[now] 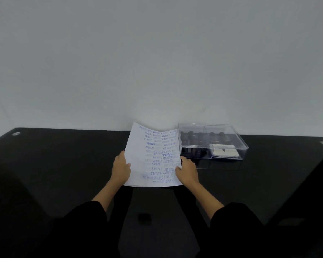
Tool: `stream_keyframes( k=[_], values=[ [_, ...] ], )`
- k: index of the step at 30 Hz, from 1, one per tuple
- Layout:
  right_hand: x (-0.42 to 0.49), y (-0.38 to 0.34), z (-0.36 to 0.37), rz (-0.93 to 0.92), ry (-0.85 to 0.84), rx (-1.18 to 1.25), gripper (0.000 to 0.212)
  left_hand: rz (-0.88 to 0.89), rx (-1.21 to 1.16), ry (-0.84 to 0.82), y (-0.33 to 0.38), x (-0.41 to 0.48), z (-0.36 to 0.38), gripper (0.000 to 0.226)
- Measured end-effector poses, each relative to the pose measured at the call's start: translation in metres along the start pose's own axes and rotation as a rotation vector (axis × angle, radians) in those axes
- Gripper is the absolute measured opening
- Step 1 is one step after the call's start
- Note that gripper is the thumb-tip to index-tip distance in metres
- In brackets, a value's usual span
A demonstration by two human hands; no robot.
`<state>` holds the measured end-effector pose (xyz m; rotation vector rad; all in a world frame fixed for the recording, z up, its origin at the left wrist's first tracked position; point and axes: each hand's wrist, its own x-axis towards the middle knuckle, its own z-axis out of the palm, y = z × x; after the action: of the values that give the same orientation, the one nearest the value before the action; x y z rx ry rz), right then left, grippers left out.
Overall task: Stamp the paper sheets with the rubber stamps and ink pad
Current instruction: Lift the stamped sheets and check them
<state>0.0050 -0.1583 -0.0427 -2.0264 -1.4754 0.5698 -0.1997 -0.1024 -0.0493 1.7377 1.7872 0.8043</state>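
Black glossy table (63, 155), far edge against plain pale grey wall (157, 62). Paper sheet (136, 155) at table centre, covered in blue stamp prints, long axis running from person toward wall, far end curling upward. Left hand (121, 169) pinches left edge, right hand (187, 171) pinches right edge. Clear lidded box (239, 146) just right of sheet holds dark-handled stamps (199, 138) and white ink pad (225, 152).

white paper (138, 155) w/ blue stamps, black table (63, 155)

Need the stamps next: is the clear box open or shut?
Shut: lid sits flat on the clear box, stamps and ink pad inside.
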Motion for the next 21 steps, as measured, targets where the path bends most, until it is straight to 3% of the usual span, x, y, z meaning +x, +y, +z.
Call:
stream_keyframes(
  k=[21],
  values=[
    [0.007,0.000,0.002,0.013,0.011,-0.148,0.026,0.012,0.274,0.022,0.005,-0.002,0.015,0.053]
  ],
)
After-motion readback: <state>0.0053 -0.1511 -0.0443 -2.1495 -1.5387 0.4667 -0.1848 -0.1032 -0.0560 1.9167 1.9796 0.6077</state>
